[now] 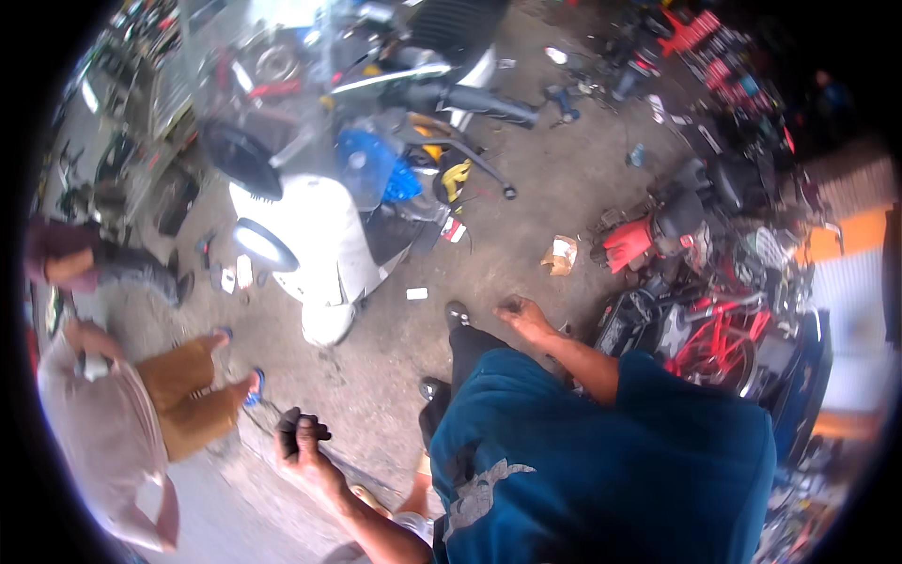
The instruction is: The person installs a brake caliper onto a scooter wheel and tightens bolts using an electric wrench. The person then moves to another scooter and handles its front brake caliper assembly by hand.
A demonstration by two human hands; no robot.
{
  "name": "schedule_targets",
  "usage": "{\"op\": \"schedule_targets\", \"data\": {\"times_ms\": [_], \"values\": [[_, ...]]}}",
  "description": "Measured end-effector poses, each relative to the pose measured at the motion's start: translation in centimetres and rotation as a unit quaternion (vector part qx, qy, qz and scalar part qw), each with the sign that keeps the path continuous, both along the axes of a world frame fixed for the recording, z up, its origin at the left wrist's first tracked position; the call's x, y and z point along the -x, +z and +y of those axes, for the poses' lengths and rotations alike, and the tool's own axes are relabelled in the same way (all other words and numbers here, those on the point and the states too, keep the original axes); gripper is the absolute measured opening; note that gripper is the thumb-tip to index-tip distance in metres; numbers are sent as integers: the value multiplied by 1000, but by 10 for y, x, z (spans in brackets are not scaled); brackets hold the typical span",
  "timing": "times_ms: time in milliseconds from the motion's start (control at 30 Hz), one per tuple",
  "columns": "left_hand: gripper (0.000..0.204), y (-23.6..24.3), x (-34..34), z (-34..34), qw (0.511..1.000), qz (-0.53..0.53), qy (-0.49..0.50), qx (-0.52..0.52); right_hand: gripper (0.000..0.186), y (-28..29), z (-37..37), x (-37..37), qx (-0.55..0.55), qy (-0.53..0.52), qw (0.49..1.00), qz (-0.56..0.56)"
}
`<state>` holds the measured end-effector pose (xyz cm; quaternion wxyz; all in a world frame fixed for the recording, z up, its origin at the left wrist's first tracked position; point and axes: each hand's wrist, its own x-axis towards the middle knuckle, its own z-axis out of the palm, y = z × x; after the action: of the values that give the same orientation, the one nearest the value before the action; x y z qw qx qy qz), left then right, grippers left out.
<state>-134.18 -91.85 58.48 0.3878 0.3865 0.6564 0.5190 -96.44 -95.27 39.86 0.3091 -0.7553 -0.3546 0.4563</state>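
My left hand (308, 459), at the lower left, is closed around a small black lumpy part (301, 427); its exact kind is unclear. A thin dark line, perhaps a cable, shows on the floor near it. My right hand (526, 320) hangs in front of my body, its fingers curled and dark at the tips. Whatever those fingers hold, if anything, is hidden. Ahead and to the left stands a white scooter (315, 226) with a round black-backed mirror (241, 158) and an oval mirror (266, 244). Blue plastic (371, 164) lies against its far side.
A person in a light shirt (94, 423) stands at the left, with another person's dark trouser leg (136, 268) beyond. Red motorbike parts (719, 338) crowd the right side. A torn brown packet (560, 256) and a small white box (416, 293) lie on the concrete floor.
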Motion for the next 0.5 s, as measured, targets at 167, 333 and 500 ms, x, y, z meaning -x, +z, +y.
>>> {"op": "schedule_targets", "data": {"times_ms": [167, 333, 500], "values": [[24, 9, -57, 37, 991, -11, -133, -7, 29, 29, -44, -9, 20, -156, 986, 47], [23, 38, -130, 89, 969, 112, -115, -187, 15, 5, -67, -65, -13, -343, 930, 130], [6, 23, -229, 77, 840, 209, -304, -398, 26, 9, -64, -154, -29, -358, 930, 70]]}}
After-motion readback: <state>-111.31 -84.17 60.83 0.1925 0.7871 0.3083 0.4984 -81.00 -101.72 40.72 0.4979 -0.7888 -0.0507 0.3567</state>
